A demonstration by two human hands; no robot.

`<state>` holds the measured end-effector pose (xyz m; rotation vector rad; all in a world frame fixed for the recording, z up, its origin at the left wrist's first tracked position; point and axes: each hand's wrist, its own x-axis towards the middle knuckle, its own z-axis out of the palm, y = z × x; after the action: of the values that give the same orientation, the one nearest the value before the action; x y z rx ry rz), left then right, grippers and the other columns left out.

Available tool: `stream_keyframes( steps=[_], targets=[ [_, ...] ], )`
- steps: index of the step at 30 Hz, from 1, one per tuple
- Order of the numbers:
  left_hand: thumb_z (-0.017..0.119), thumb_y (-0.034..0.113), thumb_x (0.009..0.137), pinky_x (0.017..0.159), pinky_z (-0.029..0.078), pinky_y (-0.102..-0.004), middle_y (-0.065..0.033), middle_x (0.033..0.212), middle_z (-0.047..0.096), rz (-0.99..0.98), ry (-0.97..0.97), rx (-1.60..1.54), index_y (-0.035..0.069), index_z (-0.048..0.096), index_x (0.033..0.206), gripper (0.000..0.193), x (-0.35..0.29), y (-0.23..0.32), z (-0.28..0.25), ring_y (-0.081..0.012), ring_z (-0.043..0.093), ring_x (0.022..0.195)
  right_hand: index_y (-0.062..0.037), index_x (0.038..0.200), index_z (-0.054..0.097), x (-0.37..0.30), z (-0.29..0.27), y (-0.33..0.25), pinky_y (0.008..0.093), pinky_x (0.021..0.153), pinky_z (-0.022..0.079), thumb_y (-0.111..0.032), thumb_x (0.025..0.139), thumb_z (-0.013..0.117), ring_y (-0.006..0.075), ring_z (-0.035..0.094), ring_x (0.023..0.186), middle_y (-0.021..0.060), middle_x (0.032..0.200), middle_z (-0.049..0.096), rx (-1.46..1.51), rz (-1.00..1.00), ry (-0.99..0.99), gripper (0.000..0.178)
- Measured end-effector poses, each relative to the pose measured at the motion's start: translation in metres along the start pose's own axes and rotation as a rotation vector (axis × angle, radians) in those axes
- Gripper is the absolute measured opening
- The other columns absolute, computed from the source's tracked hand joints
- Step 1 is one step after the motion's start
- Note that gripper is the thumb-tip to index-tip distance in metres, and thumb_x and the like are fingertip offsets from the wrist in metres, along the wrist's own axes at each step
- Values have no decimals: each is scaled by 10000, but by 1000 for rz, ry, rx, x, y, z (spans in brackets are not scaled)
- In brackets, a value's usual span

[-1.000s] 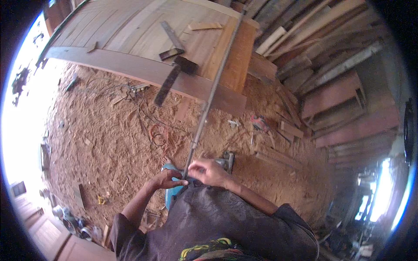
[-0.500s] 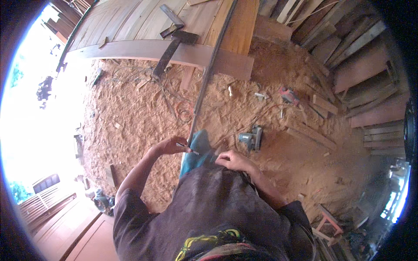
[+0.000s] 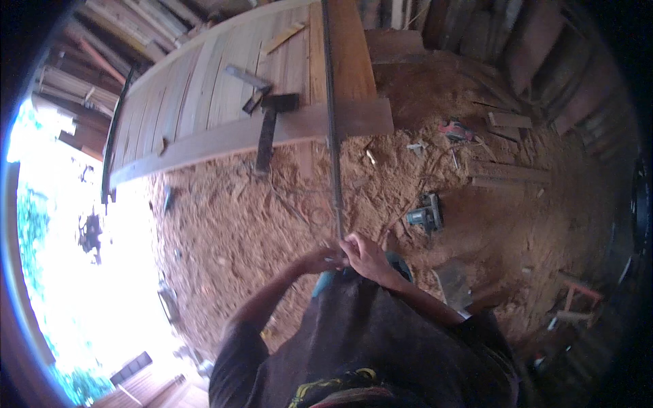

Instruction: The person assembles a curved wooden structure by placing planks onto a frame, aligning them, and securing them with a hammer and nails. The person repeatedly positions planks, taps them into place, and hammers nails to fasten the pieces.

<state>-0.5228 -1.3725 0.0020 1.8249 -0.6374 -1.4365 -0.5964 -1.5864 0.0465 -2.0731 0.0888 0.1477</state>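
Note:
A long dark metal bar, seemingly a bar clamp (image 3: 333, 136), runs from the slatted wooden panel (image 3: 211, 95) toward my body. At its near end my right hand (image 3: 367, 260) is closed, fingertips curled against the bar. Just beside it, my left hand (image 3: 318, 260) is closed too, with a pale bit of a slim pen-like stick (image 3: 331, 258) showing at its fingers. The two hands nearly touch, hiding the bar's tip. On the panel's near rail lies a dark try square (image 3: 269, 132), its blade overhanging the edge; another square (image 3: 248, 80) lies behind it.
Sawdust covers the ground. A teal circular saw (image 3: 425, 216) lies to the right, with a red power tool (image 3: 456, 130) farther off and wood offcuts (image 3: 510, 173) nearby. Boards (image 3: 530, 54) lean at the far right. A second bar (image 3: 117, 132) stands along the panel's left end.
My right hand has moved to the bar's near end, and my left hand has come in beside it. The view has turned, with the panel now lower in it.

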Motion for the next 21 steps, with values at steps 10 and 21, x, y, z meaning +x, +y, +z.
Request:
stream_keyframes(
  steps=[10,21],
  targets=[
    [505,621,1030,890,538,-413,-162,922,745,77,-105,-25,-48,729,1029,705,30,-12,5,-285,701,901,-87,1144,587,0,32,-3,464,704,565,-206,965,631,359,693,817,156,894,641,-760,189,244,220],
    [518,592,1019,899,518,-487,-292,980,724,-108,35,101,-18,719,1140,654,-8,57,1,-417,710,1026,-71,1164,693,7,39,5,490,769,574,-332,1035,543,399,715,859,187,870,729,-398,498,508,327]
  ],
)
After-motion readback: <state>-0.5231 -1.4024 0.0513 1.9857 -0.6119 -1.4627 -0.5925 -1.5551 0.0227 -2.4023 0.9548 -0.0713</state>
